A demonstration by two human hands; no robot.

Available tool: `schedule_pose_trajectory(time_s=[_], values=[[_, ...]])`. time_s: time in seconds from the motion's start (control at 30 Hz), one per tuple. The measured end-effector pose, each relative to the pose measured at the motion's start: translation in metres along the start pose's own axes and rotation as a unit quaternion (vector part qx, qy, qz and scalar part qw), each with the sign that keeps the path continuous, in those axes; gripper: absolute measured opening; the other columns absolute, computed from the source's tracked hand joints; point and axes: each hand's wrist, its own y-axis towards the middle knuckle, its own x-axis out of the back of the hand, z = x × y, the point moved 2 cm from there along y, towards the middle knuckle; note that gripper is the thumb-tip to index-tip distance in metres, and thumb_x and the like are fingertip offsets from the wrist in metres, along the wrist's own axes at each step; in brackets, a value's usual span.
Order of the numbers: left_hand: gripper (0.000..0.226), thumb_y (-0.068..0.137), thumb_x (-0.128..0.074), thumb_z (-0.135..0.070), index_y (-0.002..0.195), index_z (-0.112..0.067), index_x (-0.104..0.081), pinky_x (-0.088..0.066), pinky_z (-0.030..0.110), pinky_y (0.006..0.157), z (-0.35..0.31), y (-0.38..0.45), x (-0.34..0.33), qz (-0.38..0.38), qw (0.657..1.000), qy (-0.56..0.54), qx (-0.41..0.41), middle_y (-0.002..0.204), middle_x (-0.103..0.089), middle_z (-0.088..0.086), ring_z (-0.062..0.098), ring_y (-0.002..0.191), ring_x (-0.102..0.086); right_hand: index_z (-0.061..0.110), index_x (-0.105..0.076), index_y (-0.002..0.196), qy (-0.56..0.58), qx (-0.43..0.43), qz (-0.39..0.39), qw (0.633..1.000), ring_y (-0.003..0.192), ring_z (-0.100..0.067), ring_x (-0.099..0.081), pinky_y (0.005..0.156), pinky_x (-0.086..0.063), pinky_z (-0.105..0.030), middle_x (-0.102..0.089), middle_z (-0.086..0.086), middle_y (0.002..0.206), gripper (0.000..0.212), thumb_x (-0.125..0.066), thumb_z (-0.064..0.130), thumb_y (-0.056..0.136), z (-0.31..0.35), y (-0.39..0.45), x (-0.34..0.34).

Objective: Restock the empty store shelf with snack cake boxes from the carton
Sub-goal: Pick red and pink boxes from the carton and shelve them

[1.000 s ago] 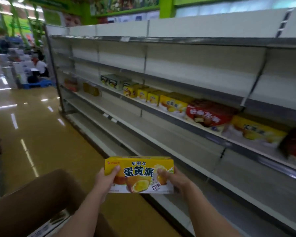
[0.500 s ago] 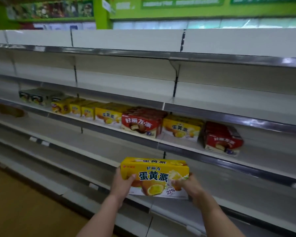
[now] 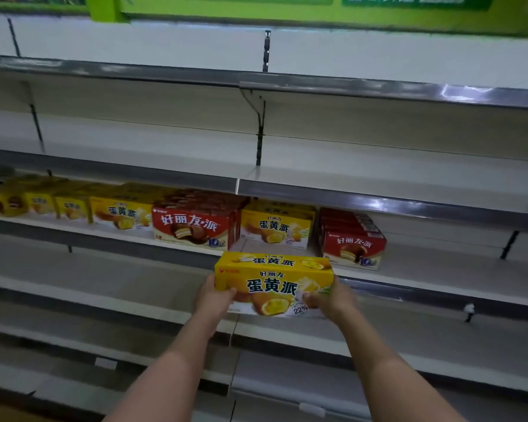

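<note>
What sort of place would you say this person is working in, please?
Most likely a supermarket aisle. Long tiered metal shelves run across the view, rows of yellow boxes and red boxes of snack cakes face outward, and both hands hold another yellow box before the shelf.

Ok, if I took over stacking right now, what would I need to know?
Left hand grips the left end of the yellow box; right hand grips its right end.
The box is in the air in front of the stocked shelf, not set down yet.
Done: yellow and red boxes already line that shelf, with the red box at the right end.
Left: put this box down, probably in the bare space right of the red one, then fetch more. The carton is out of view.
</note>
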Motion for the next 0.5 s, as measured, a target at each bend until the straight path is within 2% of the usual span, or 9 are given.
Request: schedule_pose_trajectory(time_s=[0.03, 0.1, 0.23, 0.4, 0.5], values=[[0.028, 0.090, -0.060, -0.012, 0.108, -0.027, -0.045, -0.044, 0.047, 0.098, -0.004, 0.011, 0.000, -0.001, 1.000, 0.013, -0.002, 0.118, -0.058, 0.006, 0.029, 0.108, -0.055, 0.023, -0.052, 0.122, -0.017, 0.001, -0.006, 1.000, 0.105, -0.027, -0.061, 0.085, -0.050, -0.036, -0.062, -0.006, 0.119, 0.062, -0.078, 0.046, 0.071, 0.006, 0.007, 0.000], [0.024, 0.090, -0.061, -0.012, 0.104, -0.026, -0.047, -0.044, 0.044, 0.097, -0.016, 0.032, 0.002, 0.002, 0.999, 0.033, -0.007, 0.113, -0.059, 0.005, 0.028, 0.106, -0.055, 0.023, -0.053, 0.120, -0.017, 0.015, -0.020, 1.000, 0.101, -0.025, -0.062, 0.081, -0.049, -0.034, -0.065, -0.005, 0.114, 0.055, -0.077, 0.044, 0.075, 0.020, 0.018, 0.000], [0.030, 0.089, -0.061, -0.006, 0.114, -0.018, -0.053, -0.045, 0.036, 0.090, -0.046, 0.073, 0.002, 0.019, 0.998, 0.002, -0.060, 0.107, -0.061, 0.004, 0.024, 0.101, -0.057, 0.021, -0.056, 0.120, 0.020, 0.042, -0.064, 0.997, 0.099, -0.026, -0.063, 0.084, -0.050, -0.037, -0.068, -0.003, 0.111, 0.056, -0.079, 0.041, 0.073, 0.044, 0.050, -0.002], [0.039, 0.088, -0.062, -0.005, 0.124, -0.016, -0.050, -0.044, 0.041, 0.096, -0.057, 0.119, -0.009, 0.041, 0.997, -0.020, -0.067, 0.115, -0.059, 0.004, 0.022, 0.107, -0.055, 0.020, -0.054, 0.122, 0.051, 0.034, -0.088, 0.994, 0.099, -0.024, -0.062, 0.084, -0.047, -0.035, -0.067, -0.002, 0.110, 0.057, -0.079, 0.037, 0.075, 0.059, 0.086, -0.011], [0.043, 0.087, -0.064, -0.006, 0.126, -0.015, -0.049, -0.042, 0.042, 0.098, -0.052, 0.143, -0.020, 0.056, 0.997, -0.024, -0.057, 0.123, -0.058, 0.008, 0.027, 0.116, -0.054, 0.021, -0.056, 0.120, 0.064, 0.018, -0.089, 0.994, 0.099, -0.023, -0.063, 0.087, -0.048, -0.037, -0.068, -0.001, 0.108, 0.056, -0.081, 0.038, 0.072, 0.057, 0.106, -0.021]])
